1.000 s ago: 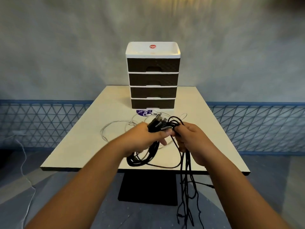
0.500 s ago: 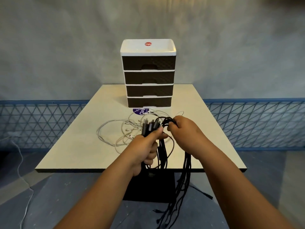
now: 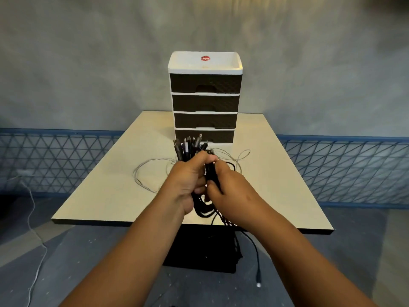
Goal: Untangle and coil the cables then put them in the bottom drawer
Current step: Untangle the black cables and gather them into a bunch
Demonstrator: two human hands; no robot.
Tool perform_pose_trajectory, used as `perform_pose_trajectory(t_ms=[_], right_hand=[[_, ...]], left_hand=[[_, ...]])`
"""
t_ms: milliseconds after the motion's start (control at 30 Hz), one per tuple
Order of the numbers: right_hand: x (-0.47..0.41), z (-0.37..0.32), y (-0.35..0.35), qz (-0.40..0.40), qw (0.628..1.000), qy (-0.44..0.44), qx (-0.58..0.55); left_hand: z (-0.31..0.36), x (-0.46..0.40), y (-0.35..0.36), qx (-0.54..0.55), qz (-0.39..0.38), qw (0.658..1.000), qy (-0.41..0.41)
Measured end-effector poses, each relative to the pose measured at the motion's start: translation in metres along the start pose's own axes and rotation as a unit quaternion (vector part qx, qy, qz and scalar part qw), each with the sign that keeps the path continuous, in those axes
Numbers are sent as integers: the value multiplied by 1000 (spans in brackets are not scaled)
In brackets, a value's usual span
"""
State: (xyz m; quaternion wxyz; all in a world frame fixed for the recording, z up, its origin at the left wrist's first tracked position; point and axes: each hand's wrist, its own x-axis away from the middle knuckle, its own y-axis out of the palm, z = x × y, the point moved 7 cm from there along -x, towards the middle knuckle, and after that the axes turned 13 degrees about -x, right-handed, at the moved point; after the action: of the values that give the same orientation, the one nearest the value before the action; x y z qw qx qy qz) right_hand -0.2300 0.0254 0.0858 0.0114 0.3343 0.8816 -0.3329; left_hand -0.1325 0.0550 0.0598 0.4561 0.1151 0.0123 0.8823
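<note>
My left hand [image 3: 188, 180] is shut around a bundle of black cables [image 3: 190, 148], whose plug ends stick up above my fist. My right hand [image 3: 225, 187] is shut on the same black cables just to the right, and their loose lengths [image 3: 254, 247] hang past the table's front edge. Thin white cables [image 3: 143, 173] lie tangled on the table behind my hands. A drawer unit [image 3: 204, 103] with a white top and several dark drawers stands at the table's far middle. Its bottom drawer [image 3: 221, 136] is closed and partly hidden by the plugs.
The cream table [image 3: 99, 196] has a dark front edge and a black pedestal [image 3: 199, 251] below. A white cord [image 3: 33, 218] runs across the floor at the left. Blue lattice panels [image 3: 343, 169] line the grey wall behind.
Both hands have come closer together and lifted the black bundle, so the plugs now stand in front of the bottom drawer. The hanging lengths have been drawn upward.
</note>
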Motion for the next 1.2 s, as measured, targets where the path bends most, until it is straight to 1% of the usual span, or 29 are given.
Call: perform_pose_trajectory(t_ms=[100,133,200,300,433,500,533,600,633,667,767,833,900,933,1000,1033,1067,1133,1200], right_hand=[[5,11,-6,83,990,20,-114],[6,15,-5,95,986,21,-138],[6,19,-2,93,984,15,-152],[5,19,2,98,985,-17,-140],[19,25,1,178,970,-60,-152],[27,38,6,186,967,-58,-165],[28,47,12,161,968,-44,-189],[28,68,31,69,960,11,-270],[28,76,40,28,956,38,-291],[28,84,47,-5,957,59,-284],[29,107,68,-96,977,102,-161],[36,122,81,-146,977,134,-83],[42,129,87,-161,974,150,-62],[42,127,84,-140,975,152,-82],[33,113,65,-39,978,146,-144],[25,101,53,19,979,121,-161],[17,87,42,60,979,89,-172],[4,56,29,97,975,42,-193],[-6,37,23,126,971,31,-201]], left_hand=[[25,-5,-6,23,10,999,20],[33,-7,-9,24,13,999,30],[47,-8,-11,19,16,999,48],[64,-9,-9,31,11,997,69],[88,-9,-16,60,27,993,100],[104,-10,-26,72,43,989,122],[111,-11,-31,73,50,987,131],[124,-14,-38,72,55,985,145],[127,-15,-39,68,54,985,149],[129,-16,-38,65,54,985,153],[127,-19,-35,77,51,984,153],[128,-21,-37,98,52,982,154],[131,-22,-42,101,56,981,158],[131,-23,-44,95,58,981,161],[131,-23,-43,83,59,982,161],[130,-22,-40,82,56,982,158],[128,-22,-36,83,53,983,155],[127,-20,-27,90,48,984,149],[126,-19,-17,90,49,984,149]])
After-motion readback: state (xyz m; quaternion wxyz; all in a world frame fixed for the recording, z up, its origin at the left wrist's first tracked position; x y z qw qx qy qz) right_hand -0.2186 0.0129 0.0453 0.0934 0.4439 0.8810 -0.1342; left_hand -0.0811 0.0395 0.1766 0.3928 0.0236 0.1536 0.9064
